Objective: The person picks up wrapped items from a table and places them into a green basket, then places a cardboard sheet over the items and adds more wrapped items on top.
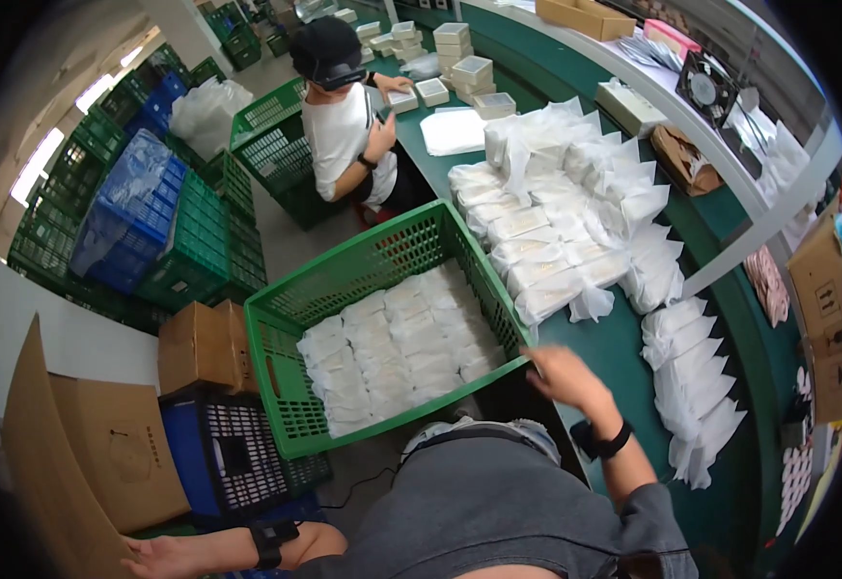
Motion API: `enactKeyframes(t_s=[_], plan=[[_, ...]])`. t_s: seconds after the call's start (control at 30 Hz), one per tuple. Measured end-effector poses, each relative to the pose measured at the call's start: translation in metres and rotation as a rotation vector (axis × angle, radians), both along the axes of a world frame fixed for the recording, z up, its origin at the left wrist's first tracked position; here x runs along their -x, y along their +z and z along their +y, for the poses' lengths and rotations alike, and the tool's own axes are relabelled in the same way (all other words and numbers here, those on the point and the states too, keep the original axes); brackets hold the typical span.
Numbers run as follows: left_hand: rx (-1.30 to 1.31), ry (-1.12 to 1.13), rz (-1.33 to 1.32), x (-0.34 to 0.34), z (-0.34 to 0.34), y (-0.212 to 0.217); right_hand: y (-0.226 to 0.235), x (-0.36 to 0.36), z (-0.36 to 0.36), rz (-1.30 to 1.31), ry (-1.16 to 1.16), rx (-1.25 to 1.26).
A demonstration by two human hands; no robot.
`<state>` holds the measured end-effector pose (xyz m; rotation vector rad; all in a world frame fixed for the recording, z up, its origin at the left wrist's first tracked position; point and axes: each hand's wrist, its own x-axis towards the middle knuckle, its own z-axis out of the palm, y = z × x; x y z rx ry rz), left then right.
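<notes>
In front of me a large green plastic crate (290, 439) sits tilted, with rows of white-wrapped packages (401, 338) lying inside. At the crate's near right corner is my right hand (570, 378), its fingers apart and slightly blurred, holding nothing that I can see. Whether it touches the rim I cannot tell. Down at the lower left, my left hand (162, 558) is open, palm up, fingers against or close beside a cardboard box's raised flap (49, 454). Both wrists wear dark bands.
A green worktable (604, 386) runs along my right, bearing many white-wrapped packages (546, 232) and stacked light boxes (455, 43). A person (339, 135) sits ahead, handling a box. Stacked blue and green crates (189, 232) and brown cartons (199, 347) stand left.
</notes>
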<state>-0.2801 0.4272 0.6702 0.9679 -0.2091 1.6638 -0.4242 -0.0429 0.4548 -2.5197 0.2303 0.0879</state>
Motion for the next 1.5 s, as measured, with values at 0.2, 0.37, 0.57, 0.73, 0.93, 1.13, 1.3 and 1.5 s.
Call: enactKeyframes(t_s=[0.2, 0.37, 0.57, 0.73, 0.93, 1.13, 1.3, 1.5], plan=[[0.052, -0.019, 0.099, 0.026, 0.025, -0.007, -0.038, 0.029, 0.021, 0.191, -0.102, -0.450], [0.111, -0.172, 0.192, 0.069, 0.055, -0.005, -0.044, 0.004, 0.015, 0.089, -0.026, -0.303], [0.192, -0.285, 0.316, 0.131, 0.112, -0.006, -0.041, -0.015, 0.022, 0.057, 0.062, -0.391], [0.291, -0.945, 0.455, 0.167, 0.127, -0.012, -0.060, -0.012, 0.029, 0.091, 0.147, -0.411], [0.533, -0.701, 0.729, 0.158, 0.080, -0.020, -0.071, -0.013, 0.035, 0.133, 0.242, -0.416], [0.545, -0.893, 0.908, 0.136, 0.077, -0.056, -0.067, -0.003, 0.035, 0.125, 0.204, -0.426], [0.540, -1.024, 1.041, 0.112, 0.075, -0.073, -0.068, 0.014, 0.030, 0.140, 0.135, -0.407], [0.471, -1.024, 1.173, 0.082, 0.063, -0.091, -0.075, 0.024, 0.030, 0.163, 0.055, -0.389]])
